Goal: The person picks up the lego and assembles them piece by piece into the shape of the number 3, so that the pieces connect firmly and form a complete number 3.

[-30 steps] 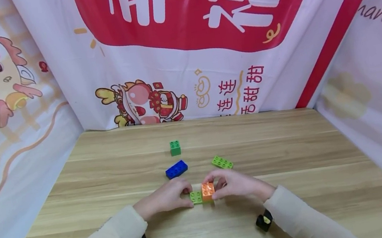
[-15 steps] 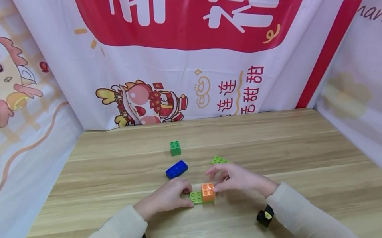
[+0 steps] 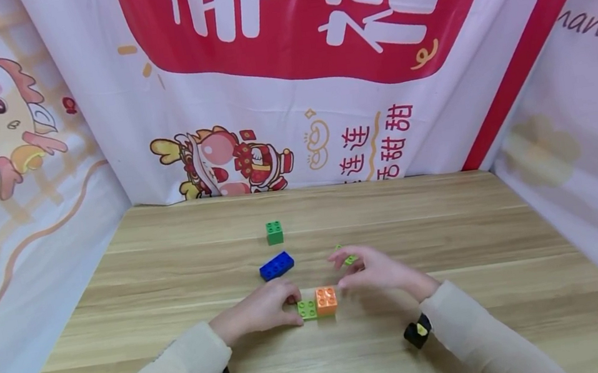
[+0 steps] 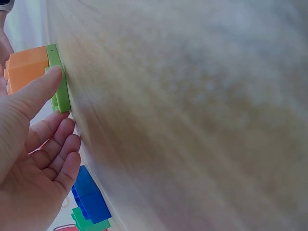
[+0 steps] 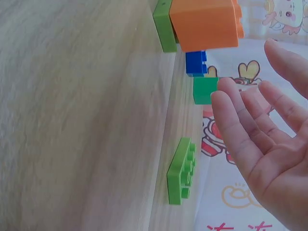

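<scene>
A flat lime-green brick (image 3: 307, 309) lies on the table, with an orange brick (image 3: 326, 301) standing on its right end. My left hand (image 3: 264, 306) pinches the flat brick's left end; in the left wrist view the thumb lies along one side and a fingertip meets the end. Just right of the orange brick, apart from it, my right hand (image 3: 372, 270) is in the air with fingers spread and nothing held. Partly behind that hand in the head view is a second flat lime-green brick (image 3: 350, 260), seen whole in the right wrist view (image 5: 178, 173).
Beyond my left hand lies a dark blue brick (image 3: 277, 266), turned at an angle. Farther back stands a small green brick (image 3: 274, 232). Printed cloth (image 3: 284, 72) hangs along the back edge of the wooden table (image 3: 323, 372) and down both sides.
My right hand has let go of the orange brick and moved right and away from me, towards the second lime-green brick. The left hand has kept its place.
</scene>
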Motion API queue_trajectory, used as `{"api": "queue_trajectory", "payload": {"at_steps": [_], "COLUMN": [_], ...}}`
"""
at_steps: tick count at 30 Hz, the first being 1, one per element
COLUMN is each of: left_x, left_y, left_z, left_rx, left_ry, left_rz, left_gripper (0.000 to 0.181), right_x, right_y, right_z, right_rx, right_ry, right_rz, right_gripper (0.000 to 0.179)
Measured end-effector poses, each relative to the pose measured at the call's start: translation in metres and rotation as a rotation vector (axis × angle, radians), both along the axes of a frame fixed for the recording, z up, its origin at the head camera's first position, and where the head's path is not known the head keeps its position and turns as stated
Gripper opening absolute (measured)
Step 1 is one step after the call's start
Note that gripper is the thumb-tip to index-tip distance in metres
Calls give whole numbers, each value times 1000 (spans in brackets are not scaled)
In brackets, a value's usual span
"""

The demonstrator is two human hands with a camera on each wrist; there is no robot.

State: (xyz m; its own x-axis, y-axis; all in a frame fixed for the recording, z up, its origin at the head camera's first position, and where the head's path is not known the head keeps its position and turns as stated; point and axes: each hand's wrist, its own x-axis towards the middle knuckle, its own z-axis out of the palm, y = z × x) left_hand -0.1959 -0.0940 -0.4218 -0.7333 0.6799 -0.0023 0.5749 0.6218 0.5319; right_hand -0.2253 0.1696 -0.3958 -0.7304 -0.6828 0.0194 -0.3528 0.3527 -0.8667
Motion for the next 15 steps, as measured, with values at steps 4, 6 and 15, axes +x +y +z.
{"api": "queue_trajectory", "payload": {"at_steps": [4, 6, 15], "left_x": [0, 0, -1], "left_y": [0, -1, -1], "left_z": [-1, -1, -3], "left_rx": [4, 6, 3], "left_ry": [2, 3, 1], "left_rz": [0, 0, 5], "left_gripper": [28, 28, 29], "right_x": [-4, -6, -13], "right_y": [4, 5, 14], "right_z": [-3, -5, -10], "right_rx": [5, 4, -16], "right_ry": [-21, -24, -113], "right_rz": [-36, -54, -125], "right_gripper": [51, 52, 53]}}
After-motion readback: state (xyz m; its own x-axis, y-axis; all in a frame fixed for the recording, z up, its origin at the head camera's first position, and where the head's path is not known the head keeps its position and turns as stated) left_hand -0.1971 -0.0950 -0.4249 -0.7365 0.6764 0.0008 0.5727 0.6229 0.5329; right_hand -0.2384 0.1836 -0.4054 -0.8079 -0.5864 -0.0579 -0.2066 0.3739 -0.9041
